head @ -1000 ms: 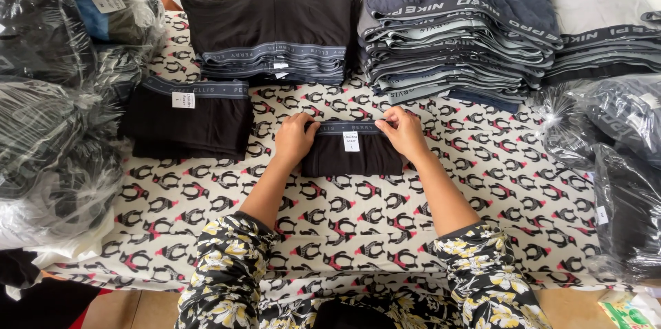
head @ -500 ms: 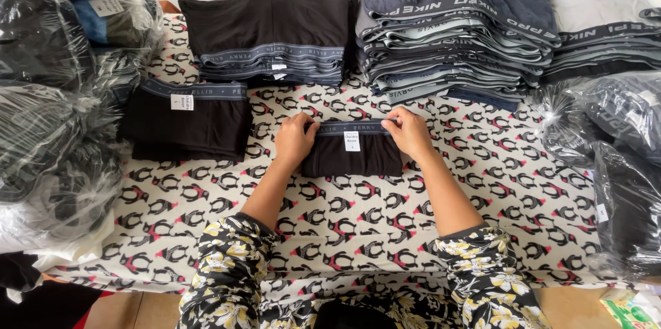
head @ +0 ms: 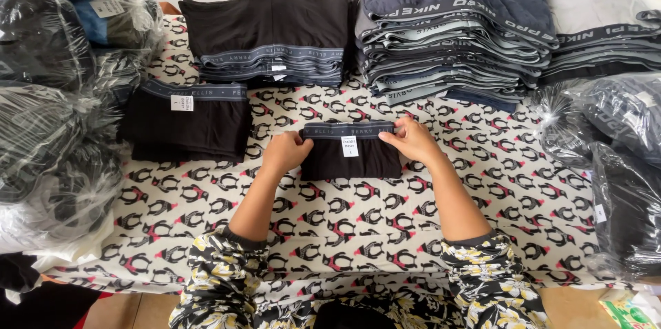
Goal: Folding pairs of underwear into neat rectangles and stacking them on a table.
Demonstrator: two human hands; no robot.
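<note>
Folding step: both hands, left [head: 288,151] and right [head: 411,139], closed on the small folded black cotton underwear [head: 351,151] mid-frame; judged next: careful squaring of edges.

Counts before me: one folded black garment [head: 351,157] under my two hands, left hand [head: 288,152] and right hand [head: 410,140]; one unfolded black garment [head: 184,119] lying alone; three stacks [head: 275,33] of folded garments at the back; plastic-wrapped bundles [head: 48,95] on both sides, number unclear.
</note>
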